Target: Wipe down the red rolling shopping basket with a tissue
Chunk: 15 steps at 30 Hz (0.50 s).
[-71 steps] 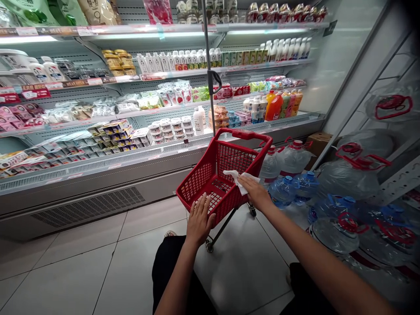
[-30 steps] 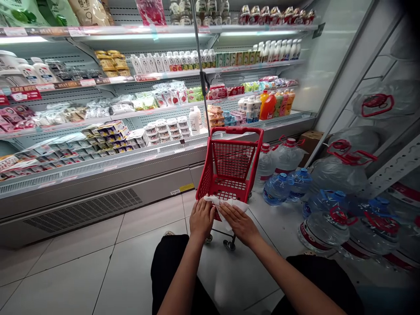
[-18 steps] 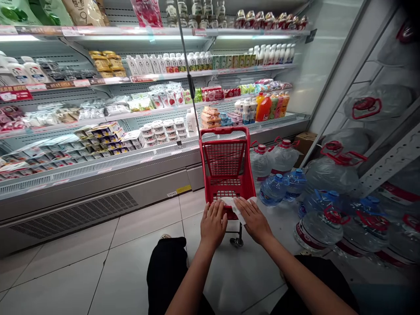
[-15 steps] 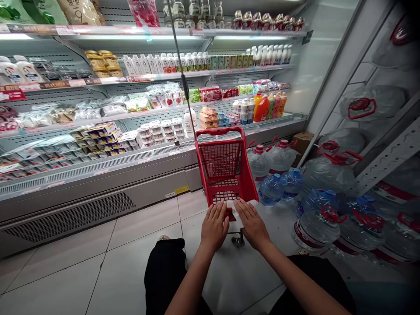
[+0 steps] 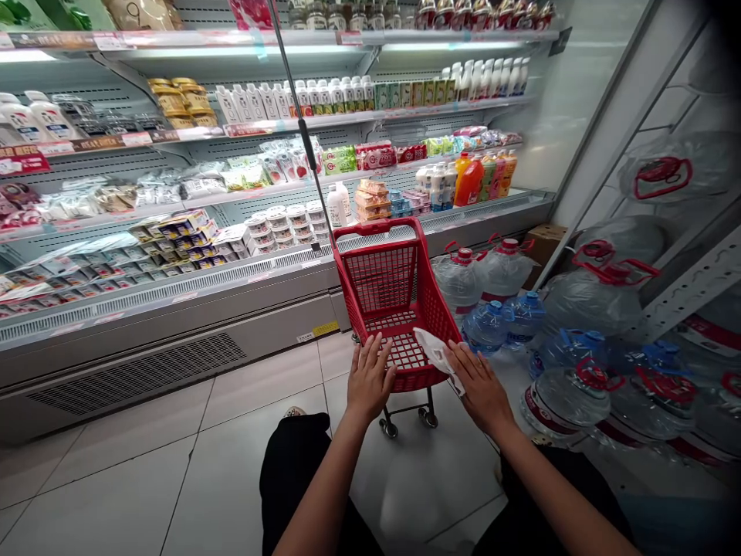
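Refrigerated display case [image 5: 272, 320], lit, shelves stocked with bottles, tubs and packets: stood beyond the left hand [image 5: 369, 380] and the right hand [image 5: 483, 388]. Red shopping cart [image 5: 438, 309], mesh-sided, wheeled: stood upright between and just ahead of the hands, its near end closest to them. Clear water jugs [image 5: 564, 405], red-handled: were grouped right of the right hand. Blue-capped bottles [image 5: 485, 328]: stood just past that hand, beside the cart. Left hand: was at the cart's near left corner — unclenched, fingers extended. Right hand: grasped a white wipe [image 5: 430, 346] under outstretched fingers at the cart's right rim — the wipe's loose end reached leftward from the fingers.
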Motion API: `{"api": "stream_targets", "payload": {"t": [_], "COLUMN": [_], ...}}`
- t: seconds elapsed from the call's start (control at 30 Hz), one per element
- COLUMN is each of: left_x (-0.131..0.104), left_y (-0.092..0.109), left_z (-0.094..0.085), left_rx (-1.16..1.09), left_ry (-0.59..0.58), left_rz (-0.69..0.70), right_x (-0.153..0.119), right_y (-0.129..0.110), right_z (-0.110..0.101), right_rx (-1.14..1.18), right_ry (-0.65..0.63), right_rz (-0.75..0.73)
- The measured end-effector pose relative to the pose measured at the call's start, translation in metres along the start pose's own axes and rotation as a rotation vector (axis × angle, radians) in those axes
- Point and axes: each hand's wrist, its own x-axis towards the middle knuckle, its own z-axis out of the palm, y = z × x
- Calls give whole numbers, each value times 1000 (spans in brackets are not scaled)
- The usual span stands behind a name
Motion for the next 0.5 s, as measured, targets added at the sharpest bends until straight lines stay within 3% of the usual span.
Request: {"api": "stream_targets", "payload": {"t": [0.07,0.3,0.5], "left_x": [-1,-6,-11], "left_y": [9,32,37], "left_z": [3,5,-6], "left_rx": [-5,-22,-39], "left_ry": [10,7,-18], "left_rz": [-7,-6,64], "right_x": [-3,1,15], "right_y": [-5,-76,-67], "right_z": [-1,9,4], "right_rx": [15,122,107], "right_ry": [23,-11,14], "right_rz": [38,-89,-154]}}
